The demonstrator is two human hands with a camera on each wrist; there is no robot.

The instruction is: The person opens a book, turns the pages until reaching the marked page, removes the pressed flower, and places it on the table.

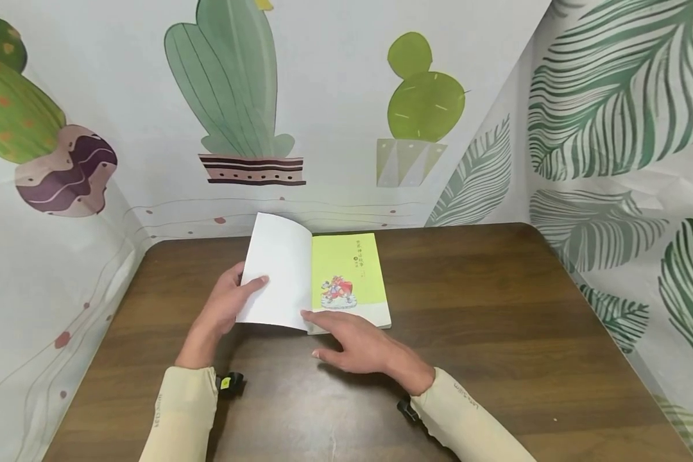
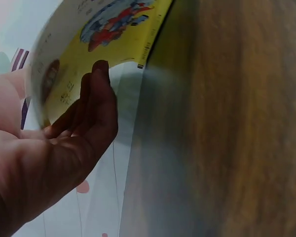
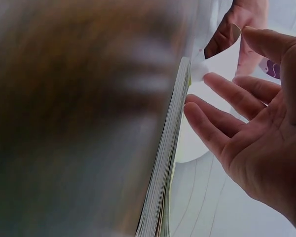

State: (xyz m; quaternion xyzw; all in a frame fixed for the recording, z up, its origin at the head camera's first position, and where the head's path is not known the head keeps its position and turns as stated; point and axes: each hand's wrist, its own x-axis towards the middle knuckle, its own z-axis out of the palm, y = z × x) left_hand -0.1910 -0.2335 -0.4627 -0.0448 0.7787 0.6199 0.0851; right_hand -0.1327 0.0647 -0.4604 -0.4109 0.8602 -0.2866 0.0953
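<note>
A paperback book [image 1: 346,263] lies on the table with its front cover [image 1: 280,269] turned over to the left, the white inner side up. The yellow-green title page shows a small figure in red. My left hand [image 1: 228,298] pinches the cover's left edge, thumb on the white side and fingers beneath. In the left wrist view the cover's printed yellow outer side [image 2: 123,39] bends over those fingers. My right hand [image 1: 355,340] reaches over the book's lower edge, fingers extended, fingertips right at the fold of the cover. The page block [image 3: 170,148] shows edge-on in the right wrist view.
The brown wooden table [image 1: 485,321] spreads around the book. Behind it stands a wall [image 1: 335,96] printed with cacti, and leaf patterns cover the right side. A black wrist device [image 1: 231,383] sits at the left sleeve, and another [image 1: 407,409] at the right sleeve.
</note>
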